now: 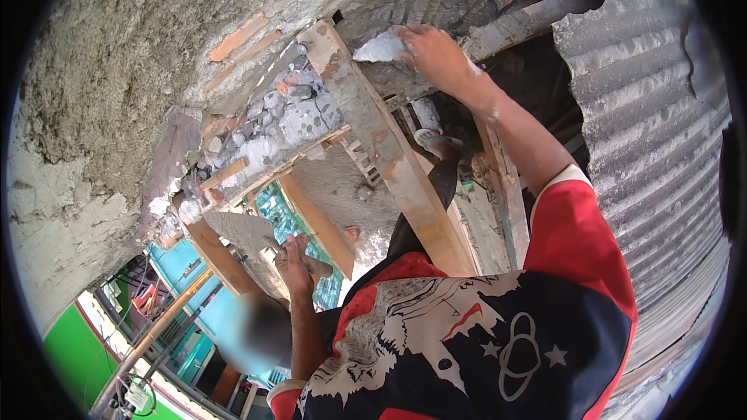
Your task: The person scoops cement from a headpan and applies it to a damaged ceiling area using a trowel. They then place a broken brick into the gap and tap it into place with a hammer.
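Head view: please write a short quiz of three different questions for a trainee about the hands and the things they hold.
1. True or false: the left hand holds a trowel.
2. What does the right hand press on? A) corrugated sheet B) pale mortar lump C) green wall
3. Which thing runs slanted between the hands?

Key: 1 true; 2 B; 3 the wooden plank.

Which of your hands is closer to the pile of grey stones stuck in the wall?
The right hand, pressing a trowel of mortar to the wall just right of the grey stones. The left hand is far below them, gripping a second trowel.
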`<control>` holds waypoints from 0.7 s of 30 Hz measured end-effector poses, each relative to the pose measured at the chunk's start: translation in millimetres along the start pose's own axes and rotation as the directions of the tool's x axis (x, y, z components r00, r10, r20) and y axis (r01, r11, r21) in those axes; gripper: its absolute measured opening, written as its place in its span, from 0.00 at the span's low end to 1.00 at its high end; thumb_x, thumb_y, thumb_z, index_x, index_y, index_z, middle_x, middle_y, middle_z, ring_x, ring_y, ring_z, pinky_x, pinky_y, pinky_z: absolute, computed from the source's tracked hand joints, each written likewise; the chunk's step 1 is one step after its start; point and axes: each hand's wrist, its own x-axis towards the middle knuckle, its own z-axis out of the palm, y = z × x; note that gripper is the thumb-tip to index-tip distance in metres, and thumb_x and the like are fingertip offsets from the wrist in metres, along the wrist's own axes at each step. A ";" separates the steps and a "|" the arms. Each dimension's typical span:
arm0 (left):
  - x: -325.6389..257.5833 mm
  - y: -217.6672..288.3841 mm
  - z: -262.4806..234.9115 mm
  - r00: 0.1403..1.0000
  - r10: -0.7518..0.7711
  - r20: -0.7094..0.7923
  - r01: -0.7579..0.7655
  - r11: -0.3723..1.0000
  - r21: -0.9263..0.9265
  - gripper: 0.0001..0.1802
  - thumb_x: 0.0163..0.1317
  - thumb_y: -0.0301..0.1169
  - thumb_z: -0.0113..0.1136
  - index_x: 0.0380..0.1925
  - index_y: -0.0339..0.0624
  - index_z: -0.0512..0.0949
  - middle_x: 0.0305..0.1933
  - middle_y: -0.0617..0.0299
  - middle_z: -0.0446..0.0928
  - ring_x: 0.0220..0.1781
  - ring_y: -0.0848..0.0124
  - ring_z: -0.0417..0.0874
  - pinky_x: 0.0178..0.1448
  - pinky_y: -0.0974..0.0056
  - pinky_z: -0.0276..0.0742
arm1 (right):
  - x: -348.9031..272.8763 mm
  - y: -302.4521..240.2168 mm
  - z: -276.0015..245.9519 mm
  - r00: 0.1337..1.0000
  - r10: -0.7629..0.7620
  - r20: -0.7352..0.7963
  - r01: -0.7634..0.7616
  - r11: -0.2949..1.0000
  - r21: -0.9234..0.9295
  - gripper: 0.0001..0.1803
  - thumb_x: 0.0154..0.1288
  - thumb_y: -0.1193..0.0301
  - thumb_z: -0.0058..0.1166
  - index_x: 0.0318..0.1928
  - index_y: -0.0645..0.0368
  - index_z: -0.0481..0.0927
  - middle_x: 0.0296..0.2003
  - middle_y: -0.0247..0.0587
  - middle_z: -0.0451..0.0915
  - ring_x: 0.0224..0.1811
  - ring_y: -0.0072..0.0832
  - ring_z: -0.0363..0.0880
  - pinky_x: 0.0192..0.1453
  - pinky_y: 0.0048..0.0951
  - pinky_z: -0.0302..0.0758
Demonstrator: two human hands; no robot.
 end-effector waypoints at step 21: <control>-41.7 27.8 -27.5 0.957 -0.127 -0.260 0.015 0.919 -0.393 0.20 0.74 0.42 0.52 0.26 0.40 0.77 0.26 0.58 0.79 0.29 0.73 0.77 0.40 0.66 0.75 | 48.6 -323.8 214.7 0.888 -0.364 -0.282 0.457 0.768 0.449 0.19 0.65 0.80 0.47 0.56 0.70 0.75 0.54 0.58 0.76 0.59 0.50 0.75 0.65 0.45 0.72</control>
